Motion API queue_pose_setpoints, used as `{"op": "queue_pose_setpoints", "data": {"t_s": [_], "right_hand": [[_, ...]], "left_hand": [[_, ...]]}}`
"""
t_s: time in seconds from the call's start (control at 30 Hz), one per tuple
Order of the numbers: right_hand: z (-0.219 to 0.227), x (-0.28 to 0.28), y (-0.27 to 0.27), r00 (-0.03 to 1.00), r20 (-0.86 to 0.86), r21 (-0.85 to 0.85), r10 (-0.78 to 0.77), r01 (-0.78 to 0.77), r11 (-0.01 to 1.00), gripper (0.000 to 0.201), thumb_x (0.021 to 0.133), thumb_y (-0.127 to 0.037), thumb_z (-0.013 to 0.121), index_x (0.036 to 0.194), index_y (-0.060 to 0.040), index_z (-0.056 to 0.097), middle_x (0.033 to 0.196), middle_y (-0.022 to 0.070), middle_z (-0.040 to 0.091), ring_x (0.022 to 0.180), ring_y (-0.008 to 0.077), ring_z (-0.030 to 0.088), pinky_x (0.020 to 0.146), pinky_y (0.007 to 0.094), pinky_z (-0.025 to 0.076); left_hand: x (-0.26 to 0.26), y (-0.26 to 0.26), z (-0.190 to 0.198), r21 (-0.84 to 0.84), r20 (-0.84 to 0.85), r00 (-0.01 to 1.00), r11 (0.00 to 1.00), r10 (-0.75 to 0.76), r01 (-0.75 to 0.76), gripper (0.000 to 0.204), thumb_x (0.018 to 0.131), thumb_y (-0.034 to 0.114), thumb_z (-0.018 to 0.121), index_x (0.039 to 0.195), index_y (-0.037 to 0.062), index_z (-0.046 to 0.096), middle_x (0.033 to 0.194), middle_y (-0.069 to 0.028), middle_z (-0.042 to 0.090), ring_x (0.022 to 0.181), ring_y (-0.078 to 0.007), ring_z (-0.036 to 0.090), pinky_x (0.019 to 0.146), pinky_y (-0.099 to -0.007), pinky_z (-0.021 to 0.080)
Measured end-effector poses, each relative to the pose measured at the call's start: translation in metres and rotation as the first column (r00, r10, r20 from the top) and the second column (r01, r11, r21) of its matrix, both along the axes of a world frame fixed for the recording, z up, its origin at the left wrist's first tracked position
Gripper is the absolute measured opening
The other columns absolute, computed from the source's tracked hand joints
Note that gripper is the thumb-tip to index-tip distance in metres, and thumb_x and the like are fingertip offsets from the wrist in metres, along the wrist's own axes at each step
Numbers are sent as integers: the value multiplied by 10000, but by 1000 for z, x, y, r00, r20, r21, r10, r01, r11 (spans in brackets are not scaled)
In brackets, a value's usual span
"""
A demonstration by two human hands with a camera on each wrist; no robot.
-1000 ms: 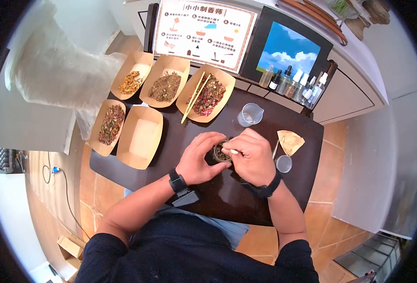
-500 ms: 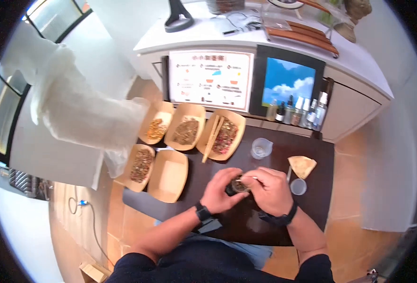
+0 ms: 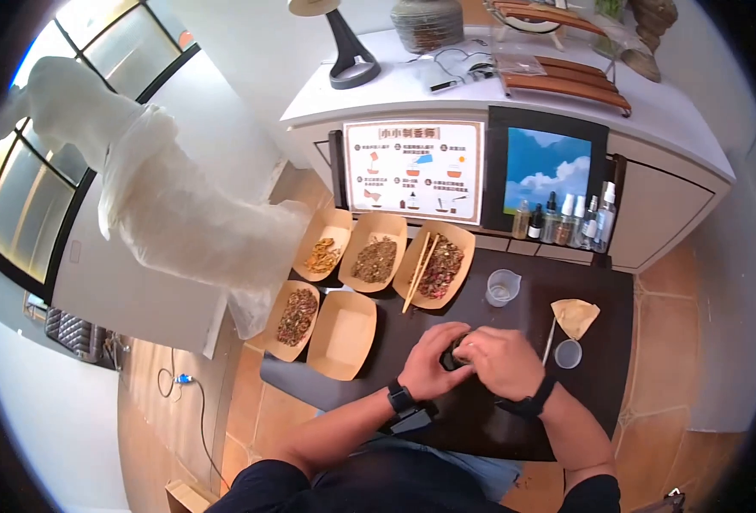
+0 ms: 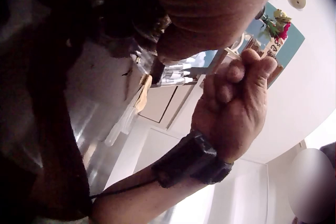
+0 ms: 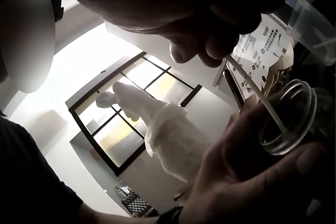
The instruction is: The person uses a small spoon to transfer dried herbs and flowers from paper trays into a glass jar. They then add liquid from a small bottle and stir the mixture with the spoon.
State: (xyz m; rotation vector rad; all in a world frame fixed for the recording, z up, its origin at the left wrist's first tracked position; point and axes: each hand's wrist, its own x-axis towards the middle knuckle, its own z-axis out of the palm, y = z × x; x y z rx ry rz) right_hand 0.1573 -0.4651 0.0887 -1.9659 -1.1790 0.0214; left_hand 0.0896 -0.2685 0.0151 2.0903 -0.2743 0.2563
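My left hand [image 3: 428, 366] grips a small clear jar by its side over the table, its fingers and thumb curled round it. The jar's round open rim [image 5: 311, 109] shows in the right wrist view; in the head view the hands cover most of it. My right hand [image 3: 508, 363] is held above the mouth and pinches a thin pale stick [image 5: 256, 88]. That stick slants down into the jar, its lower end inside the rim. In the left wrist view the right hand [image 4: 231, 108] has its fingertips bunched together.
Cardboard trays [image 3: 342, 342] stand at the left, several with dried petals and herbs; chopsticks [image 3: 421, 272] lie across one. A clear measuring cup [image 3: 503, 289] is ahead of the hands. Folded brown paper [image 3: 575, 318] and a round clear lid [image 3: 568, 353] lie right. Small bottles [image 3: 566, 224] line the back.
The head view has swung up and left, so everything sits lower and farther right. Both hands remain at the jar; the right hand now covers more of its mouth.
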Motion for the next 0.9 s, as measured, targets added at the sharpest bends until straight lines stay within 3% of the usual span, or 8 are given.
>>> {"op": "queue_pose_setpoints", "data": {"t_s": [0.03, 0.23, 0.33, 0.4, 0.47, 0.73, 0.8, 0.9], "right_hand": [[6, -5, 3, 979, -202, 49, -25, 35, 998, 85, 982, -98, 688, 984, -24, 729, 955, 160, 725, 872, 387, 718, 771, 465, 569], [19, -5, 0, 957, -259, -8, -127, 130, 992, 74, 982, -57, 686, 1036, -22, 723, 997, 164, 682, 870, 398, 709, 760, 475, 567], [28, -2, -3, 972, -201, 25, -124, 131, 991, 100, 1028, -108, 649, 1031, -19, 694, 1000, 154, 657, 860, 410, 703, 731, 499, 565], [22, -1, -1, 965, -235, 43, -120, 134, 990, 70, 987, -68, 657, 1018, -12, 686, 1012, 158, 654, 886, 407, 698, 757, 487, 566], [7, 1, 0, 977, -214, 116, 2, 24, 993, 78, 920, -21, 669, 995, -4, 680, 1006, 161, 659, 914, 401, 693, 793, 479, 567], [13, 1, -3, 978, -149, 189, -147, 174, 966, 174, 854, 51, 688, 1017, 0, 720, 977, 149, 693, 925, 369, 698, 810, 452, 572], [-2, 2, -1, 992, -62, 80, -114, 119, 990, 159, 847, 42, 694, 994, -16, 717, 950, 140, 678, 922, 366, 687, 813, 454, 563], [-3, 0, 0, 991, -42, 134, -126, 131, 982, 167, 835, 46, 686, 983, -30, 706, 924, 130, 656, 899, 370, 671, 798, 451, 558]], "left_hand": [[0, 0, 1, -1, 1, 1000, 1000, -14, 14, 668, 795, 206, 930, 1387, 61, 656, 1396, -150, 669, 1310, -361, 635, 1121, -454, 518], [0, -2, 6, 2, -22, 1000, 1000, 12, -12, 649, 795, 206, 927, 1372, 73, 663, 1382, -143, 679, 1301, -360, 641, 1112, -458, 520], [0, 0, 6, 17, -15, 1000, 1000, 11, -11, 639, 794, 209, 928, 1360, 68, 666, 1379, -147, 680, 1298, -363, 642, 1107, -460, 521], [0, -1, 6, -7, 13, 1000, 1000, 3, -3, 637, 791, 212, 931, 1352, 62, 668, 1377, -150, 679, 1292, -366, 644, 1101, -460, 524], [1, -1, 8, 0, -6, 1000, 1000, 6, -6, 638, 788, 210, 933, 1349, 60, 669, 1374, -153, 680, 1289, -369, 645, 1099, -460, 525], [0, -5, 11, -17, -16, 1000, 1000, 1, -1, 638, 757, 143, 936, 1333, 51, 675, 1342, -168, 694, 1258, -378, 663, 1076, -457, 543], [1, -4, 11, 21, -28, 999, 1000, 18, -17, 642, 751, 138, 939, 1331, 51, 677, 1342, -171, 696, 1255, -378, 668, 1076, -458, 543], [1, -4, 6, 5, -11, 1000, 1000, -2, 2, 634, 751, 120, 927, 1330, 41, 680, 1347, -177, 695, 1257, -375, 672, 1077, -448, 543]]}}
